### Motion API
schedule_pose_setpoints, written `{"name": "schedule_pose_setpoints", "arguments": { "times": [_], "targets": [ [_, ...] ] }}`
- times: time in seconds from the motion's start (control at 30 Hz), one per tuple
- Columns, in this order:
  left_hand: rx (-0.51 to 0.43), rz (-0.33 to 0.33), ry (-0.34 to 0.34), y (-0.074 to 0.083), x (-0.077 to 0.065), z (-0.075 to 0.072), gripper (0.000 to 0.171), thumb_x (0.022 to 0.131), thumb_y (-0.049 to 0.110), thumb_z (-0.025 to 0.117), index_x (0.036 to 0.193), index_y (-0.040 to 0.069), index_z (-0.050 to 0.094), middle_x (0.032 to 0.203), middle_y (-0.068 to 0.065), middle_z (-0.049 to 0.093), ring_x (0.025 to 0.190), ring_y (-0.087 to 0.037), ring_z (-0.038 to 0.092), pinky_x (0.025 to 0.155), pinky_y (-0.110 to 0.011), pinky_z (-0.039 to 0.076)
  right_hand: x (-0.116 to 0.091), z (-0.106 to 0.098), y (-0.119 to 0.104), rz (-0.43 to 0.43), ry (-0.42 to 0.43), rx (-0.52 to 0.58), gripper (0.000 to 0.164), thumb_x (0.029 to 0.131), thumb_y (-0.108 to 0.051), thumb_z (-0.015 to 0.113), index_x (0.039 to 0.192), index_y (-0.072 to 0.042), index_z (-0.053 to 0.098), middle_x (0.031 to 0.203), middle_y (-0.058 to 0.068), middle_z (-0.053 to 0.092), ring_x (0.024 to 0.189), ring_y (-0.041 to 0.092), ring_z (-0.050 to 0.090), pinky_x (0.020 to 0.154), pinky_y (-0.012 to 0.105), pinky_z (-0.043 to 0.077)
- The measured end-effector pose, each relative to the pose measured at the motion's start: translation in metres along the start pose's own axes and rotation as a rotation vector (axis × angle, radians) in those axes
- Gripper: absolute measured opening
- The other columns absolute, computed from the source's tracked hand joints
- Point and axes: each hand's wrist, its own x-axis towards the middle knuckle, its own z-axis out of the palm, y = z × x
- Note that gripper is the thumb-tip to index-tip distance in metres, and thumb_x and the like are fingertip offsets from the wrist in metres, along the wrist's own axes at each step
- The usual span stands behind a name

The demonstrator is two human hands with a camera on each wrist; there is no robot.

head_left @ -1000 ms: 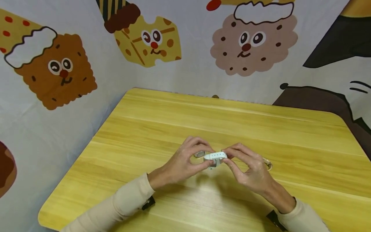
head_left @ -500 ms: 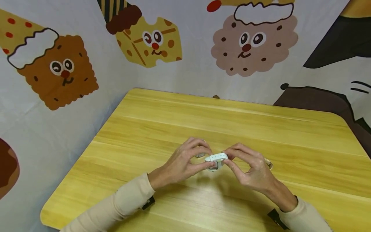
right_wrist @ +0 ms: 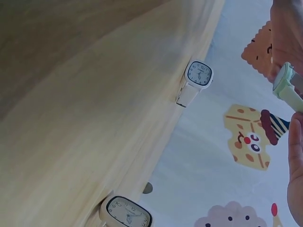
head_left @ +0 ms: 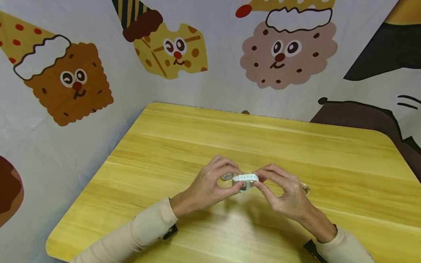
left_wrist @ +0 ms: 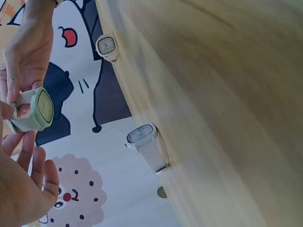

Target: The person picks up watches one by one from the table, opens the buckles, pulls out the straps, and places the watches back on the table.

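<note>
A pale green wristwatch is held above the table between both hands, its holed strap uppermost in the head view. My left hand pinches its left side with thumb and fingers. On the other side, my right hand grips the strap end between thumb and fingertips. The left wrist view shows the green-rimmed dial facing away from the palms. Just behind my left fingers stands a grey-white wristwatch. Past my right hand is a cream wristwatch, partly hidden by that hand in the head view.
The wood-grain table has rounded corners. A white cloth backdrop printed with cartoon biscuits and cheese rises along its back and left sides. Dark camera straps show at both sleeve cuffs.
The green watch dipped and tilted slightly half a second ago and now sits more level. Both hands keep their hold with small finger shifts. The head view has shifted slightly.
</note>
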Motion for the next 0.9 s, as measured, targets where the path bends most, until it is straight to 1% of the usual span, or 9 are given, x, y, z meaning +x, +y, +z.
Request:
{"name": "schedule_pose_setpoints", "arguments": {
  "times": [0.2,0.4,0.6,0.77,0.83,0.9],
  "targets": [
    [-0.034,-0.012,-0.005,0.001,0.0,0.001,0.014,0.088,0.008,0.077,0.102,0.005,0.073,0.11,-0.003,0.065,0.103,-0.014,0.054,0.088,-0.021,0.051,0.002,0.002,0.0,-0.015,0.015,0.006,0.03,0.103,-0.024,0.063,0.104,0.005,0.072,0.097,0.012,0.067,0.078,0.017,0.064,0.07,0.019,0.055],
    [-0.006,0.0,-0.005,0.0,0.0,0.001,0.016,0.089,0.009,0.075,0.105,0.005,0.074,0.11,-0.002,0.066,0.102,-0.014,0.055,0.086,-0.02,0.051,0.003,0.003,-0.001,-0.026,0.025,-0.015,0.029,0.103,-0.023,0.063,0.102,0.005,0.072,0.097,0.012,0.067,0.078,0.016,0.062,0.068,0.018,0.053],
    [0.01,-0.019,-0.011,-0.008,-0.003,0.0,0.016,0.087,0.016,0.083,0.101,0.01,0.078,0.106,0.002,0.068,0.099,-0.011,0.053,0.083,-0.019,0.05,0.001,0.002,0.0,0.0,0.015,-0.021,0.031,0.103,-0.025,0.063,0.103,0.005,0.072,0.097,0.01,0.067,0.078,0.016,0.063,0.071,0.017,0.054],
    [0.025,0.017,-0.029,-0.011,-0.002,-0.002,0.019,0.084,0.019,0.086,0.099,0.009,0.08,0.104,0.0,0.069,0.098,-0.012,0.054,0.082,-0.017,0.049,-0.001,0.002,0.001,0.018,-0.005,-0.012,0.031,0.103,-0.026,0.063,0.104,0.003,0.073,0.097,0.008,0.067,0.078,0.016,0.064,0.073,0.018,0.055],
    [0.018,0.028,-0.025,-0.011,-0.002,-0.003,0.021,0.084,0.019,0.087,0.1,0.008,0.08,0.104,-0.002,0.069,0.098,-0.012,0.054,0.082,-0.017,0.05,-0.001,0.002,0.001,0.028,-0.008,-0.001,0.031,0.103,-0.026,0.064,0.104,0.003,0.073,0.097,0.008,0.067,0.078,0.016,0.064,0.074,0.018,0.055],
    [0.0,0.034,-0.021,-0.011,-0.001,-0.004,0.027,0.083,0.019,0.088,0.105,0.007,0.079,0.107,-0.003,0.069,0.1,-0.013,0.054,0.083,-0.018,0.05,0.0,0.002,0.001,0.039,-0.007,0.012,0.031,0.103,-0.027,0.064,0.104,0.003,0.073,0.098,0.009,0.067,0.079,0.016,0.064,0.074,0.018,0.055]
  ]
}}
